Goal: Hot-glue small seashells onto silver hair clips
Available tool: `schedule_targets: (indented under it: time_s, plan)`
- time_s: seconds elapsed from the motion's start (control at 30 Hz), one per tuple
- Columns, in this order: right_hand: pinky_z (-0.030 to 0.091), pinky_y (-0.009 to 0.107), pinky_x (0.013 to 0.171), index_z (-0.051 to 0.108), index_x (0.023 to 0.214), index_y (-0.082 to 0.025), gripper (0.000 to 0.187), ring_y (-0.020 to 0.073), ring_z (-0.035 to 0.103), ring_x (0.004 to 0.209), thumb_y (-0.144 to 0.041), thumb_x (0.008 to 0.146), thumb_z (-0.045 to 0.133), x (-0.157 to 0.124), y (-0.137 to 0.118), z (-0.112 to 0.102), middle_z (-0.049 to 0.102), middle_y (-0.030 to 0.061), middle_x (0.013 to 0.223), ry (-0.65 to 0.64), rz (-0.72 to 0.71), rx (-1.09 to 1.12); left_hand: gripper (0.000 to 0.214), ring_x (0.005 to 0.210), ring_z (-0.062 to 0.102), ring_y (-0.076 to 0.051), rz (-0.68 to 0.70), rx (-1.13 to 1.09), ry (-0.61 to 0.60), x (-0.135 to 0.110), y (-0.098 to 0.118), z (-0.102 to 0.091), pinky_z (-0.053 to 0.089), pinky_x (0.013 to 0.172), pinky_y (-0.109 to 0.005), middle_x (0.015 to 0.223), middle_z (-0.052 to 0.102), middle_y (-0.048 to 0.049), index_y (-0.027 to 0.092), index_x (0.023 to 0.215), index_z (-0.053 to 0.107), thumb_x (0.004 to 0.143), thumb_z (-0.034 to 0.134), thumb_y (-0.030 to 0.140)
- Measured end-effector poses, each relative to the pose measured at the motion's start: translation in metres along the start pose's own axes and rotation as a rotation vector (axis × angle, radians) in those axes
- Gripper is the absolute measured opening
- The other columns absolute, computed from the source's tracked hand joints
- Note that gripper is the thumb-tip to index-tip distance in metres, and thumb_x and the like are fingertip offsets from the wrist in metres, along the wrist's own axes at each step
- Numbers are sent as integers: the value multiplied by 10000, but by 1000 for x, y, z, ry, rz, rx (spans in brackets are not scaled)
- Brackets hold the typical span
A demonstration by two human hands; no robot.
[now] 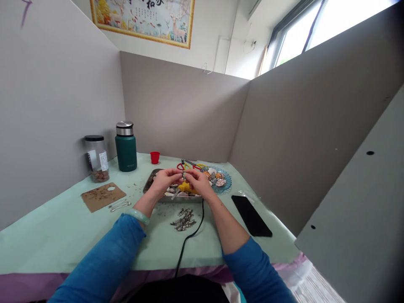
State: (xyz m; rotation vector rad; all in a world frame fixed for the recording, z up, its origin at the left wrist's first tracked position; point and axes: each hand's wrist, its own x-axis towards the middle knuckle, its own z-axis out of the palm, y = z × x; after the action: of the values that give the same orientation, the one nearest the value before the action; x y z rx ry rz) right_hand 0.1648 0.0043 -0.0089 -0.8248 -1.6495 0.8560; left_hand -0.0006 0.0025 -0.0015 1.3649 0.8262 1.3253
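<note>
My left hand and my right hand meet above a metal tray, fingers pinched together on a small piece too small to name. Under the hands lies a yellow tool whose black cord runs back toward me. A pile of small metal clips lies on the green table cover just in front of the tray. A blue glass dish with shells and bits sits right of the hands.
Red-handled scissors and a red cup lie behind the tray. At left stand a green flask, a clear jar and a brown card. A black phone lies at right. Grey partition walls enclose the desk.
</note>
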Motion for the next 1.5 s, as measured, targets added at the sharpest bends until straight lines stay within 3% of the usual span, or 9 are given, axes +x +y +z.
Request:
schedule_targets:
  time_s: [0.27, 0.5, 0.77, 1.5]
  plan:
    - [396, 225, 448, 654, 1026, -188, 313, 101, 465, 418, -417, 833, 561, 1, 5, -1, 499, -49, 490, -36, -18, -34, 384, 613, 654, -150, -7, -18, 26, -2, 4, 2, 550, 672, -302, 675, 676, -31, 113, 822, 675, 564, 818, 359]
    - [416, 214, 440, 624, 1068, -167, 357, 89, 482, 438, -427, 833, 554, 3, 10, -1, 551, -27, 581, -66, 7, -18, 389, 552, 622, -134, -17, 18, 36, -2, 2, 0, 533, 600, -277, 622, 649, -15, 112, 829, 647, 592, 797, 382]
    - [415, 224, 437, 631, 1063, -152, 375, 85, 478, 442, -427, 815, 565, 1, 3, 0, 583, 0, 649, -68, 39, 3, 387, 592, 637, -143, 23, 17, 71, -1, 2, 1, 535, 643, -289, 645, 656, -19, 115, 812, 648, 581, 804, 384]
    - [421, 217, 445, 583, 1055, -183, 299, 83, 485, 459, -381, 832, 558, -2, -3, -2, 570, -17, 667, -129, 1, 9, 369, 570, 619, -131, 14, -18, 27, -1, 0, 0, 536, 629, -283, 607, 641, -12, 118, 806, 631, 605, 797, 380]
